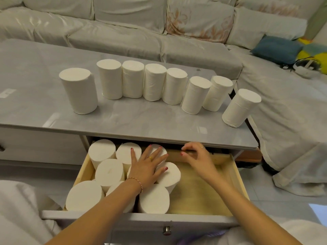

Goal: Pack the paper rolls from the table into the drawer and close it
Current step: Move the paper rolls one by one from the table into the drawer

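My left hand (147, 164) lies flat with fingers spread, palm down on the tops of the rolls in the drawer (238, 181); it clasps nothing, just presses on them. The fingertips reach onto the far roll (157, 150) and the thumb rests on the near-right roll (169, 175). My right hand (196, 156) hovers over the back of the drawer, near its far wall, with fingers loosely curled; its grip is empty as far as I can see.

The drawer is pulled well out from under the worktop (123, 121). Its left half is packed with upright white rolls, about eight, standing close and touching one another; the right half shows bare wood. A small metal knob (166, 229) sits on the drawer front.

On the worktop eight more rolls stand upright. One roll (78, 91) stands alone at the left. A row of six (154, 84) runs across the middle, side by side and mostly touching. The last roll (241, 107) stands apart near the right edge.

Beyond the worktop is a covered sofa (123, 29).
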